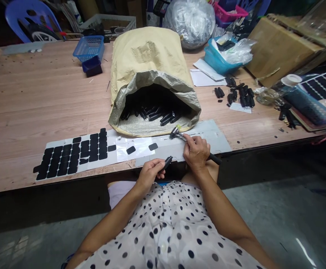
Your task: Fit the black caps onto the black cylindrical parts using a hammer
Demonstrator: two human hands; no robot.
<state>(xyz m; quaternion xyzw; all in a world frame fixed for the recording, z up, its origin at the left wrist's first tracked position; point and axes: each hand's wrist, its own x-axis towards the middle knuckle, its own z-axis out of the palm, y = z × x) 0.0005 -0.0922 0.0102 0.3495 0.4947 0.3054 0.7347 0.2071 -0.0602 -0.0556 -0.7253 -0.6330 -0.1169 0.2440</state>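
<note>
Head view: the left hand (151, 171) grips one black tube (168, 163) at the table's (67, 86) front edge, while the right hand (197, 152) clasps one hammer (175, 132), its head up by the sack's lip. That one big sack (151, 56) blocks the middle, black pieces (155, 114) inside too dark to count. Two loose black patches (131, 150) lie left of the hammer; two small baskets (88, 48) sit back left, one cardboard box (280, 48) far right.
</note>
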